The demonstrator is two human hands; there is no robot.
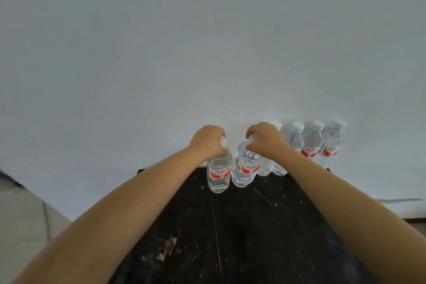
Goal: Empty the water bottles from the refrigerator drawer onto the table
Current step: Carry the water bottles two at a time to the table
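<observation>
Bottles line the far edge of the black table [242, 226], against the white wall [207, 41]. Left hand [208, 142] is clamped round the cap of the leftmost bottle [219, 174], which stands upright. Right hand [265, 139] pinches the neck of the next bottle [245, 168], tilted slightly; cap mostly hidden under the fingers. Right forearm covers most of two bottles behind it. Three more [312, 139] stand far right, bases hard to make out. Drawer not in frame.
</observation>
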